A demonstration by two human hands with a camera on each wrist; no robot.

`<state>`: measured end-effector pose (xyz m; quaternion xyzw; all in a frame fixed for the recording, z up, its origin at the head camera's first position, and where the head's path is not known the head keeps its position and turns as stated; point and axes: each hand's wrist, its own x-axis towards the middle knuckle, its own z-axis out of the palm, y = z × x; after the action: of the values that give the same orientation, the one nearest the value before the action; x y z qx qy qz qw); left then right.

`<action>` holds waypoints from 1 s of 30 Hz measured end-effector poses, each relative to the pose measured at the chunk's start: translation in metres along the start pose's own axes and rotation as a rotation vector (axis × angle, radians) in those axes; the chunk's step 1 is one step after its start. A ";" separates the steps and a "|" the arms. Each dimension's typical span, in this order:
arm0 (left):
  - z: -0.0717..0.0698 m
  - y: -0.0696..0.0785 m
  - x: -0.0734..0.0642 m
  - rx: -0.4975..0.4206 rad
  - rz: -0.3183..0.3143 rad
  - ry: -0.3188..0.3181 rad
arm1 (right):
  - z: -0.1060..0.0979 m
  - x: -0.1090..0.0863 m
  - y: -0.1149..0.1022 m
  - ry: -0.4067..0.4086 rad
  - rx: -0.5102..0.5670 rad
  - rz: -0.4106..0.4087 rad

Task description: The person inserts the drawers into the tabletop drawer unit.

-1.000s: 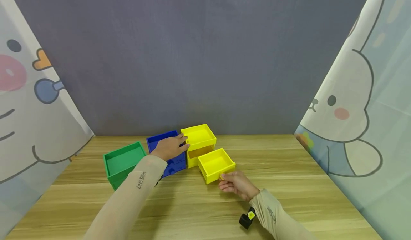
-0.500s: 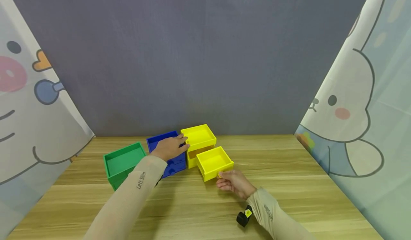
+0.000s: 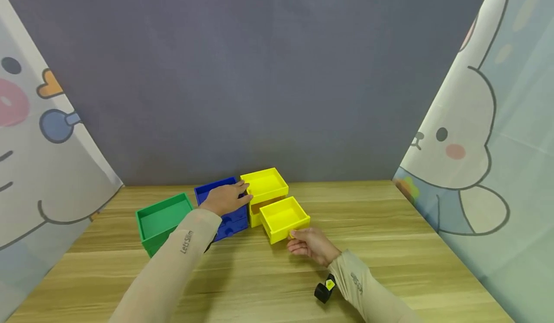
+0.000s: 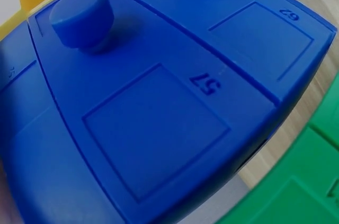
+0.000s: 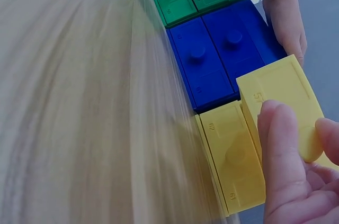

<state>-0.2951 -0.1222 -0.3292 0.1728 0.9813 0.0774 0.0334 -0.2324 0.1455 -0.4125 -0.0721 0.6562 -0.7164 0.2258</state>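
My right hand (image 3: 312,245) pinches the round knob (image 5: 310,144) of a yellow drawer (image 3: 283,215). This drawer stands out in front of a yellow cabinet (image 3: 265,183), whose upper slot shows as a dark gap behind it. Below, a second yellow drawer (image 5: 230,152) sits flush in the cabinet, as the right wrist view shows. My left hand (image 3: 225,199) reaches over a blue drawer cabinet (image 3: 233,221), palm down, and its fingertips touch the yellow cabinet's left top edge. Numbered blue drawer fronts (image 4: 159,123) with knobs fill the left wrist view; both are closed.
Left of the blue cabinet stands a green drawer cabinet (image 3: 164,215), partly behind my left sleeve. All three cabinets have shallow tray tops and stand on a wood-grain table (image 3: 389,246). A grey panel (image 3: 277,82) rises behind them, with cartoon-printed sheets (image 3: 459,111) at both sides.
My right hand has carried the yellow drawer slightly back and left, closer to the cabinet's slot. My left hand keeps its place at the cabinet's edge. The head view has shifted a little.
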 end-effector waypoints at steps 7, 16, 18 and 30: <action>-0.004 -0.002 0.000 0.054 -0.009 0.001 | 0.002 0.002 -0.003 -0.016 0.006 -0.013; -0.001 -0.003 0.001 0.179 0.039 0.037 | 0.004 0.005 -0.001 -0.005 -0.015 -0.009; -0.001 -0.003 0.000 0.190 0.044 0.045 | 0.005 0.006 0.000 -0.001 -0.017 -0.007; 0.001 -0.002 0.002 0.166 0.032 0.023 | 0.008 0.012 -0.001 0.005 -0.018 -0.008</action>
<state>-0.2970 -0.1231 -0.3304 0.1896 0.9818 -0.0017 0.0062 -0.2400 0.1336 -0.4133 -0.0751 0.6630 -0.7115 0.2205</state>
